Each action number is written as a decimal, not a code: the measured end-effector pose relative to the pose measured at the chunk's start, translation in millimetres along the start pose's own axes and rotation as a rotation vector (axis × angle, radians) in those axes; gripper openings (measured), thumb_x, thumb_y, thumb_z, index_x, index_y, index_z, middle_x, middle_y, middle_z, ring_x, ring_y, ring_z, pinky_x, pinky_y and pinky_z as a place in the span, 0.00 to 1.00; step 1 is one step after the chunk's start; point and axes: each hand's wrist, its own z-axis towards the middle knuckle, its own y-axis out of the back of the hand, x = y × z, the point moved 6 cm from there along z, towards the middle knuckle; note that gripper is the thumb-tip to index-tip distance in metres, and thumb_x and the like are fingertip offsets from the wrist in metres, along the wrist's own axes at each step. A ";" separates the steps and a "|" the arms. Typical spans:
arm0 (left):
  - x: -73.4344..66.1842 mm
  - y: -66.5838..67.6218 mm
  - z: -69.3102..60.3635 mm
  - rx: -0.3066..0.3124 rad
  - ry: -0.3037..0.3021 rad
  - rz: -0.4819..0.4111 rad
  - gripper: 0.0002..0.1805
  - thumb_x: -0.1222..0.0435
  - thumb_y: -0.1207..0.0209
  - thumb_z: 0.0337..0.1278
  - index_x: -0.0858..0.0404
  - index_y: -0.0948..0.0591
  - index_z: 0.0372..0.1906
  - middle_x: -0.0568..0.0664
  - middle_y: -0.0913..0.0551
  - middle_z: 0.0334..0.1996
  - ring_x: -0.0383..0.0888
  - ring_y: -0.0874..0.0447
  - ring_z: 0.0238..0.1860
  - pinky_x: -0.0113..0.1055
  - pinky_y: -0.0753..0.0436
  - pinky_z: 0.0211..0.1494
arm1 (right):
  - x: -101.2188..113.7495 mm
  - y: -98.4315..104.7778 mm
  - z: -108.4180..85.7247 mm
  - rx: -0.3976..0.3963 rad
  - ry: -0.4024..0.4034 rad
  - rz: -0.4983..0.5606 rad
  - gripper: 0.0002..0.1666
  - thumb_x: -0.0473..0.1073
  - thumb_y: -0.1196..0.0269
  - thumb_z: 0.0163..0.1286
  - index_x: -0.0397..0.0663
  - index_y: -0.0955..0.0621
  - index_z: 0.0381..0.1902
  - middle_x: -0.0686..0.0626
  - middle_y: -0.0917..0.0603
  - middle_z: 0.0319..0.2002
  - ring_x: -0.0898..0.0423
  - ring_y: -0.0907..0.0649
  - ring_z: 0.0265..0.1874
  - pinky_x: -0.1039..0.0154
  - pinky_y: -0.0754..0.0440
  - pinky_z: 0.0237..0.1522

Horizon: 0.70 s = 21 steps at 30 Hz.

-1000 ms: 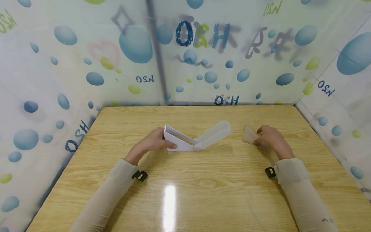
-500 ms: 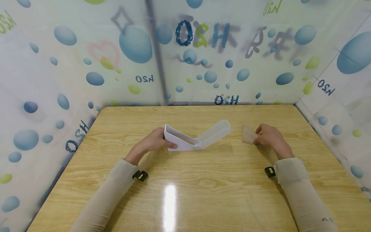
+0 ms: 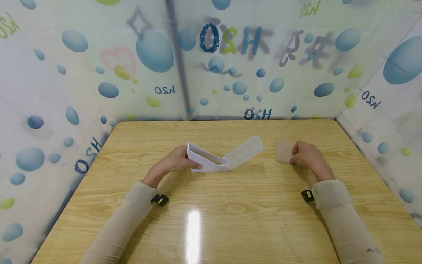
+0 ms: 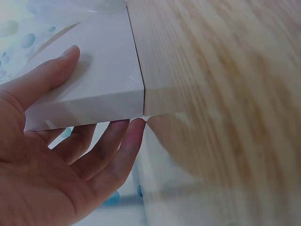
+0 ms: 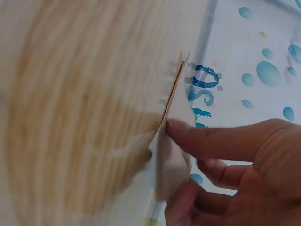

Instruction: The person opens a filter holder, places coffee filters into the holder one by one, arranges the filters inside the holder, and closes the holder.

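My left hand [image 3: 176,158] grips the closed end of a white plastic box [image 3: 207,165], thumb on its near face and fingers behind it. The box stands on the table with its translucent lid [image 3: 245,151] swung up to the right. In the left wrist view the thumb lies on the box's ribbed white side [image 4: 103,61]. Over to the right, my right hand [image 3: 308,157] pinches the edge of some thin, light brown paper sheets [image 3: 283,151]. Seen from the right wrist, the layers of the brown paper [image 5: 175,89] part slightly at the far end, with the thumb [image 5: 207,139] against them.
Both hands work over a wood-grain table [image 3: 230,212]. Behind it and at both sides hang pale wall sheets [image 3: 280,99] with blue and green spots. A bright light reflection [image 3: 193,234] lies on the table's near part.
The brown paper has turned in my right fingers, from a slanted to a more upright, squarer outline. My right hand has shifted only slightly. The left hand and the box have stayed still.
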 end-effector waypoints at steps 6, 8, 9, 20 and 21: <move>0.7 -0.2 0.4 0.000 0.012 0.000 0.24 0.68 0.26 0.55 0.66 0.17 0.58 0.61 0.12 0.51 0.49 0.12 0.47 0.37 0.18 0.44 | -0.2 5.0 -0.8 -0.037 0.008 0.029 0.18 0.36 0.35 0.64 0.30 0.26 0.47 0.33 0.20 0.42 0.42 0.23 0.37 0.56 0.25 0.36; 0.8 -0.1 0.8 -0.001 0.017 0.001 0.24 0.68 0.26 0.55 0.66 0.17 0.57 0.60 0.12 0.51 0.49 0.12 0.47 0.37 0.18 0.44 | -0.6 6.9 -1.4 -0.033 0.003 0.047 0.25 0.36 0.38 0.65 0.26 0.29 0.56 0.28 0.20 0.47 0.40 0.22 0.39 0.53 0.23 0.38; 0.9 -0.1 0.8 -0.002 0.019 0.003 0.24 0.68 0.26 0.55 0.66 0.17 0.57 0.61 0.12 0.51 0.49 0.12 0.47 0.37 0.18 0.43 | -0.8 7.5 -1.8 -0.026 -0.002 0.064 0.30 0.36 0.39 0.65 0.24 0.32 0.60 0.26 0.21 0.48 0.39 0.21 0.40 0.52 0.22 0.39; 1.2 0.0 0.4 -0.007 0.005 0.004 0.24 0.68 0.26 0.54 0.68 0.17 0.57 0.62 0.11 0.50 0.48 0.12 0.46 0.36 0.18 0.42 | 0.6 17.7 -4.2 -0.088 -0.001 0.093 0.33 0.41 0.44 0.76 0.20 0.37 0.68 0.27 0.20 0.47 0.40 0.20 0.38 0.54 0.22 0.38; 0.9 -0.3 0.6 -0.008 0.006 0.005 0.24 0.68 0.26 0.54 0.68 0.17 0.57 0.61 0.11 0.50 0.47 0.12 0.46 0.36 0.19 0.42 | 1.3 19.4 -5.3 -0.108 0.000 0.099 0.32 0.41 0.45 0.77 0.20 0.35 0.67 0.27 0.20 0.47 0.41 0.20 0.38 0.56 0.23 0.36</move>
